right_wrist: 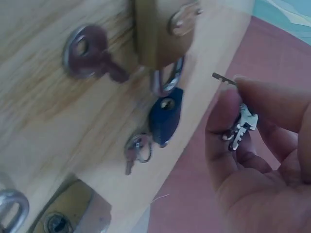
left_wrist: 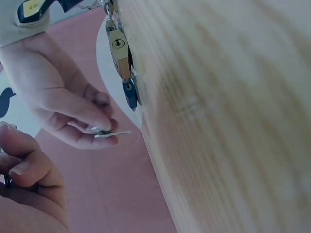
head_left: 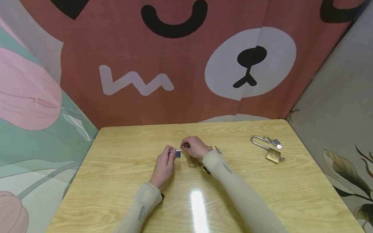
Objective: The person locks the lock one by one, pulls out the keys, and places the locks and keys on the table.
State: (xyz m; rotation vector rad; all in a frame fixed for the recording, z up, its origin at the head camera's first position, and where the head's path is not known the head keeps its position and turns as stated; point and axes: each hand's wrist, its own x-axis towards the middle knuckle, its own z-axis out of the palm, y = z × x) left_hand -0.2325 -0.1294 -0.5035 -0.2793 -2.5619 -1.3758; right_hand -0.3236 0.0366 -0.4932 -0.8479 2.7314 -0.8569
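My left hand (head_left: pixel 164 165) holds a small padlock with a blue-grey body (head_left: pixel 177 154) in the head view. In the left wrist view the curled fingers of that hand (left_wrist: pixel 31 179) hide most of it. Close on the right, my right hand (head_left: pixel 196 146) pinches a small key (right_wrist: pixel 223 79) between thumb and fingertip, its toothed blade pointing out. A second key (right_wrist: pixel 243 130) hangs within the curled fingers. The blade points toward the padlock in the head view, with a small gap between. Beneath my right hand a brass padlock (head_left: pixel 192 162) lies on the table.
On the wooden table (head_left: pixel 122 174), a blue padlock (right_wrist: pixel 165 119), a loose key (right_wrist: pixel 92 52), keys on a ring (right_wrist: pixel 138 149) and another brass padlock (right_wrist: pixel 73 208) lie near my right hand. Farther right are a long-shackled brass padlock (head_left: pixel 273 156) and a small grey padlock (head_left: pixel 275 142).
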